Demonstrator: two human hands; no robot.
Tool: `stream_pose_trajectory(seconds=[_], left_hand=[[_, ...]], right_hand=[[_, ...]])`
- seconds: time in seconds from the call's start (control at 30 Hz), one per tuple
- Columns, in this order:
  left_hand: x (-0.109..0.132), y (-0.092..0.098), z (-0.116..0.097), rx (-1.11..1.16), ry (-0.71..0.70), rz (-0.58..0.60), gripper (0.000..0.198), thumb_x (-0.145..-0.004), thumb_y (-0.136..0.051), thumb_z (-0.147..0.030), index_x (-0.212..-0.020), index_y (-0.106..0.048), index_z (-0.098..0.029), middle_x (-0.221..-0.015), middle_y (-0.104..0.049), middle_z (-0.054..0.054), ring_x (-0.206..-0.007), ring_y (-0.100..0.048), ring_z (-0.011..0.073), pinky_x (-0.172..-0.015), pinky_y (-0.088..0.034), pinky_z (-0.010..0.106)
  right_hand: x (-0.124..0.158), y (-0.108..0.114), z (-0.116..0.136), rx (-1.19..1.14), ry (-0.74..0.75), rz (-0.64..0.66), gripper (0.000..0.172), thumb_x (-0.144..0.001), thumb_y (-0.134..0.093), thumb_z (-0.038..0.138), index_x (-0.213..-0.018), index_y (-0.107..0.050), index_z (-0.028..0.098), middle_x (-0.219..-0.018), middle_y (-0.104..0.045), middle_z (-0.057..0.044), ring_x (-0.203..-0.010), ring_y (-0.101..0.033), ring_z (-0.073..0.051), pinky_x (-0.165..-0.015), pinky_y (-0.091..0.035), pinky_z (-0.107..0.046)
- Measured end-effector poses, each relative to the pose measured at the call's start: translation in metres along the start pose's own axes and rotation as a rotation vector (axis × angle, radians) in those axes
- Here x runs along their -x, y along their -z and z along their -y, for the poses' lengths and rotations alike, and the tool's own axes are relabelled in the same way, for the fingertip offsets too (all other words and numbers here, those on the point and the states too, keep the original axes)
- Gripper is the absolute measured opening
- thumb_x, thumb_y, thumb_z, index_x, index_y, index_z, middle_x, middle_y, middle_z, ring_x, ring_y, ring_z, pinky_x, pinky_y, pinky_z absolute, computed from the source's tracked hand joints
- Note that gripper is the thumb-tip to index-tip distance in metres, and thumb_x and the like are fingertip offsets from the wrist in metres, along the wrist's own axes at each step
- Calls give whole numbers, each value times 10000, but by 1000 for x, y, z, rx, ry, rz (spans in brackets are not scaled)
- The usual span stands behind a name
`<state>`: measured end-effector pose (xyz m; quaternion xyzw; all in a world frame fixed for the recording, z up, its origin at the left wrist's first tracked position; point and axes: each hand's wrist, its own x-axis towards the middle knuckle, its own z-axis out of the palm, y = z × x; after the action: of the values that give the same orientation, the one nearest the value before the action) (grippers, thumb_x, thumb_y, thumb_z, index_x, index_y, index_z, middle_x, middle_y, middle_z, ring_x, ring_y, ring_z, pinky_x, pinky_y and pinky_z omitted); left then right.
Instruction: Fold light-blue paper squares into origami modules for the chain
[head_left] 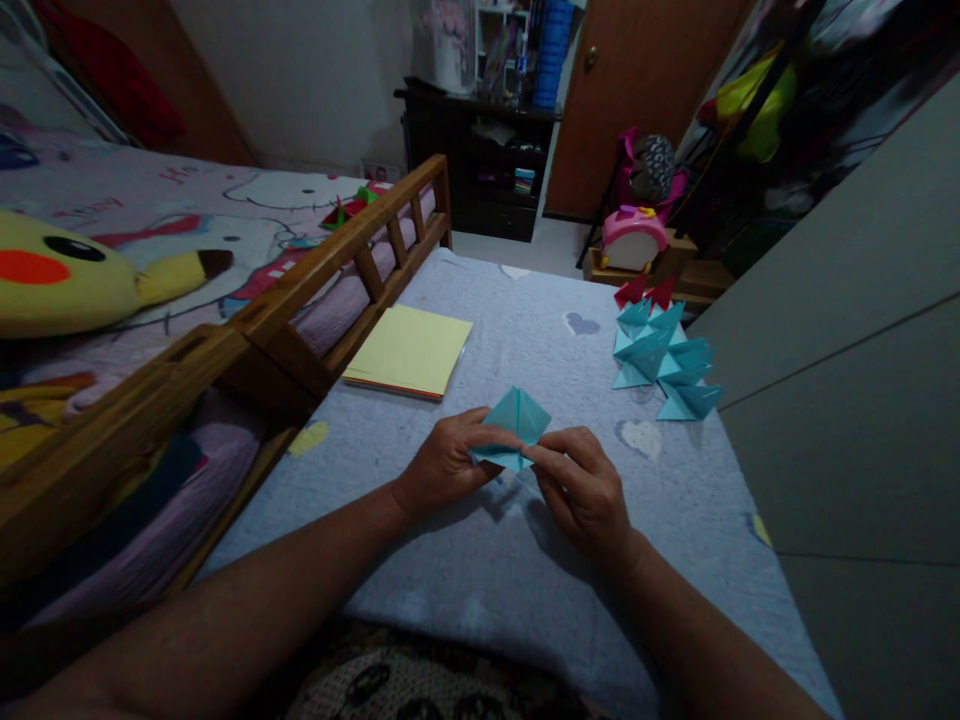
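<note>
A partly folded piece of teal origami paper [517, 413] is held just above the bed, its creased upper flap standing up toward the far side. My left hand [454, 452] grips its left side, with fingers lying across the lower part. My right hand [583, 482] pinches the lower right edge between thumb and fingertips. Both sets of fingertips nearly meet at the middle of the paper. To the far left of it lies a stack of square paper [409, 350], yellow on top. Several finished teal folded pieces [652, 345] stand at the right, with red folded pieces [645, 292] behind them.
A wooden bed rail [337, 265] runs along the left, beyond it a bed with a yellow plush toy [67, 275]. A pale blue sheet [525, 315] with hearts covers the surface. A grey panel [855, 400] borders the right; a dark cabinet [480, 165] stands behind.
</note>
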<state>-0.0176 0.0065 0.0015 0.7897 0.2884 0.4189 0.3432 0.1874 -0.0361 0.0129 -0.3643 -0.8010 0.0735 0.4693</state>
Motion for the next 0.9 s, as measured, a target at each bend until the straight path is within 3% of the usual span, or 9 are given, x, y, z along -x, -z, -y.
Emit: stream_pose_trajectory(seconds=[0.33, 0.9], left_hand=[[-2, 0, -4, -8, -8, 19, 96, -905, -672, -261, -917, -754, -212, -839, -665, 28, -762, -647, 148, -682, -519, 275], [-7, -6, -9, 19, 66, 144, 152, -889, -638, -230, -778, -739, -212, -735, -635, 8, -687, -592, 131, -673, -488, 264]], right_hand=[[-3, 0, 4, -25, -32, -21, 155, -893, -649, 110, -1005, -638, 217, -882, -637, -55, -807, -597, -199, -714, -513, -352], [-9, -1, 6, -171, -194, -43, 105, -898, -598, 117, -896, -633, 216, -826, -625, -24, -790, -614, -178, -699, -505, -330]])
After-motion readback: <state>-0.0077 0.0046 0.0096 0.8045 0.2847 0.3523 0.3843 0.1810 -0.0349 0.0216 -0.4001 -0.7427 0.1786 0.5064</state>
